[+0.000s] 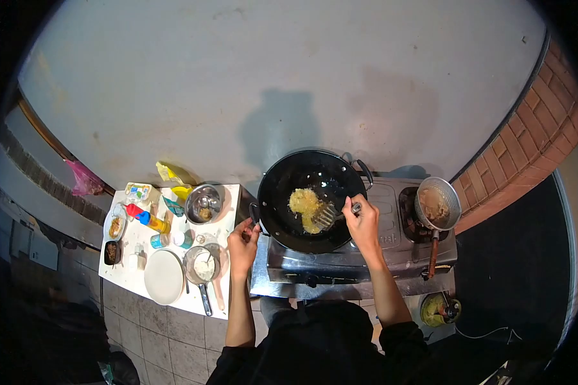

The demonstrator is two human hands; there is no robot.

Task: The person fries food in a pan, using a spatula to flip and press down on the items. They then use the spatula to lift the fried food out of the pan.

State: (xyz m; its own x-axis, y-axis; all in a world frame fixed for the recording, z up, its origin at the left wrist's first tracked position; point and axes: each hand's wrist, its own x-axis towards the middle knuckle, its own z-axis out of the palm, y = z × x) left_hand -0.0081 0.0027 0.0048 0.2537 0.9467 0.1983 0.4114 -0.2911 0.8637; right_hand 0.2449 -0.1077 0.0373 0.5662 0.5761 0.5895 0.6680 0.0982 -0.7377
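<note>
**Stove station: holdings at the wok**

- Your right hand (pixel 361 221): clenched round the handle of a slotted metal spatula (pixel 327 215). The blade lies in the pan, touching the food's near edge.
- Your left hand (pixel 243 240): fingers curled on the side handle of the black round wok (pixel 282 192), apparently bracing it.
- Yellow fried patty (pixel 305 204): on the wok floor between your hands, just beyond the spatula blade.
- Steel gas stove (pixel 392 247): under the wok, below your right wrist.
- Small metal saucepan with brownish contents (pixel 438 204): on the second burner, outboard of your right hand.
- White counter (pixel 231 199): outboard of your left hand. It carries a steel bowl (pixel 203 204), a white round plate (pixel 164 276) and a yellow bottle with a red cap (pixel 149 220).

Step in hand, by the look: working the blade under the patty as it fries. A lift from here calls for the blade flat and fully beneath, with your left hand keeping the wok steady.
</note>
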